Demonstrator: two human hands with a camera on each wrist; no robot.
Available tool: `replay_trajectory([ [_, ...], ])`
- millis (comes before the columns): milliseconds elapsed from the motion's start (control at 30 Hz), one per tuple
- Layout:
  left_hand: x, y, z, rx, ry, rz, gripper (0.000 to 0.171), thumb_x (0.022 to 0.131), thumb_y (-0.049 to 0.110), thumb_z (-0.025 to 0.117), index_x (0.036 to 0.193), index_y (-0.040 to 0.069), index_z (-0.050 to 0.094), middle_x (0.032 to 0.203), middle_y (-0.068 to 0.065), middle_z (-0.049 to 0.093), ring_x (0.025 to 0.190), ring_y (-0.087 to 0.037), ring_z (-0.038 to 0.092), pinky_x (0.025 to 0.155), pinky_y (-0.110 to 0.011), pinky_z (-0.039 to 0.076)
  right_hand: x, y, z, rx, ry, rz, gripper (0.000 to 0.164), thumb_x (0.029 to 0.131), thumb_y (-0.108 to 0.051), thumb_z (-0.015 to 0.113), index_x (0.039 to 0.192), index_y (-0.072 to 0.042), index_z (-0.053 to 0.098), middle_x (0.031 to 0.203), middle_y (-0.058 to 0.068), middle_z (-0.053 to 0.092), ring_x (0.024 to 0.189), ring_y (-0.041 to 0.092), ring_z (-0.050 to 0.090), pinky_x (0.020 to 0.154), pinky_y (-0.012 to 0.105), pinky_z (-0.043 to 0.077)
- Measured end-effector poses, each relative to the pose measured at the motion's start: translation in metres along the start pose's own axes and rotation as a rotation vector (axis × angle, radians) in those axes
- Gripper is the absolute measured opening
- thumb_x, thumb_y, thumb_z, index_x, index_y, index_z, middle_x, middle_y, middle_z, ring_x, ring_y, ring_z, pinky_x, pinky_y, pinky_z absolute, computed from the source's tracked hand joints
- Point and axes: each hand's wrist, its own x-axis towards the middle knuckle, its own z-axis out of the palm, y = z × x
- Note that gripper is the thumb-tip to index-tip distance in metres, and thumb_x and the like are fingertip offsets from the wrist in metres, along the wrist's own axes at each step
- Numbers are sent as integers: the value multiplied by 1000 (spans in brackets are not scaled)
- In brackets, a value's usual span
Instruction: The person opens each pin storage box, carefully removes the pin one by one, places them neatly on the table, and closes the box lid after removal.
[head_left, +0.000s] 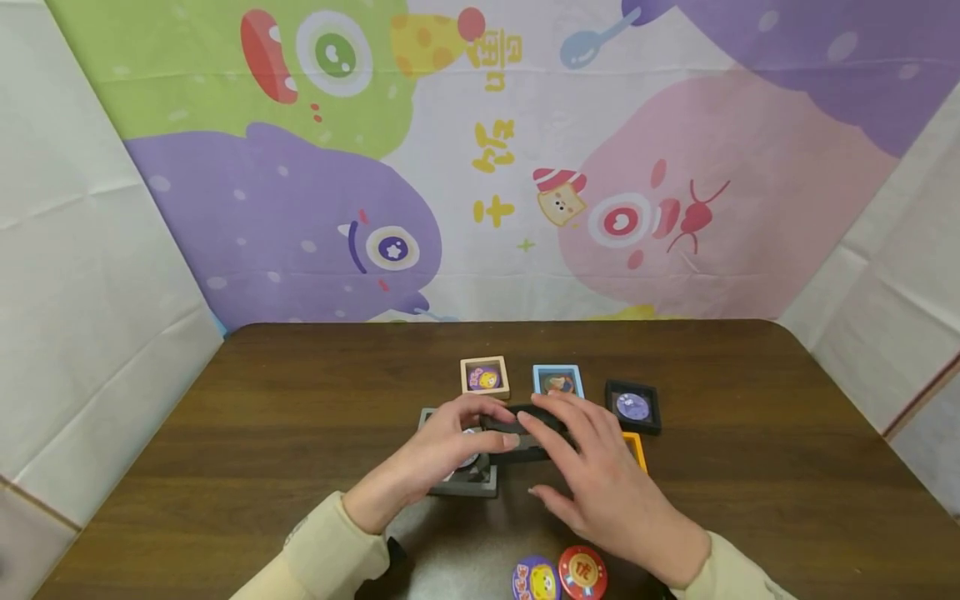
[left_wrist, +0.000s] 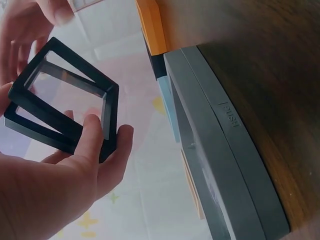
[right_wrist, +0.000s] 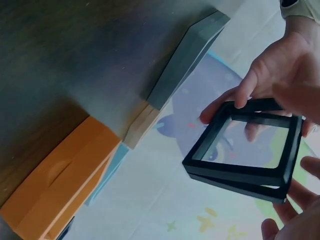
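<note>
Above the table, my left hand [head_left: 423, 462] grips a black square display frame [left_wrist: 100, 82] with clear film panes, thumb on its near side and fingers behind. The frame's two halves stand slightly apart, like a hinged case ajar, with only see-through film between them. My right hand [head_left: 607, 492] is at the frame's other side, fingers stretched over its top edge and thumb held away from it. Below the left hand lies a larger grey display frame [head_left: 480, 487], partly covered by that hand; its edge reads "PUSH" in the left wrist view.
Farther back stand a beige frame [head_left: 504, 392], a light blue frame [head_left: 557, 368] and a black frame [head_left: 653, 421] with a purple disc. An orange frame [head_left: 637, 451] is partly behind the right hand. At the front lie a purple round badge [head_left: 536, 579] and a red one [head_left: 582, 572].
</note>
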Motion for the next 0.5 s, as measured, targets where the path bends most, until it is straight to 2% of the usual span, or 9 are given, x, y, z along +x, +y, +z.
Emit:
replay_trajectory([
  [133, 0, 0, 0, 12, -9, 30, 35, 78, 40, 68, 106, 19, 63, 130, 4, 45, 116, -20, 44, 86, -42, 40, 0, 5, 1, -22, 17, 17, 69, 69, -23, 74, 132, -9, 49, 134, 11, 44, 118, 30, 39, 96, 50, 30],
  [300, 0, 0, 2, 25, -46, 81, 36, 76, 36, 69, 106, 16, 64, 132, -1, 44, 116, -20, 43, 90, -40, 39, -1, 8, -2, 11, 11, 20, 55, 71, -14, 68, 125, -12, 55, 128, 5, 49, 113, 23, 44, 93, 47, 34],
  [500, 0, -1, 2, 12, -72, 116, 35, 76, 33, 71, 105, 15, 64, 132, -4, 44, 114, -20, 45, 89, -37, 41, 0, 7, -4, 54, 30, 2, 48, 75, -19, 70, 121, -14, 60, 119, -1, 54, 107, 15, 49, 86, 38, 41],
])
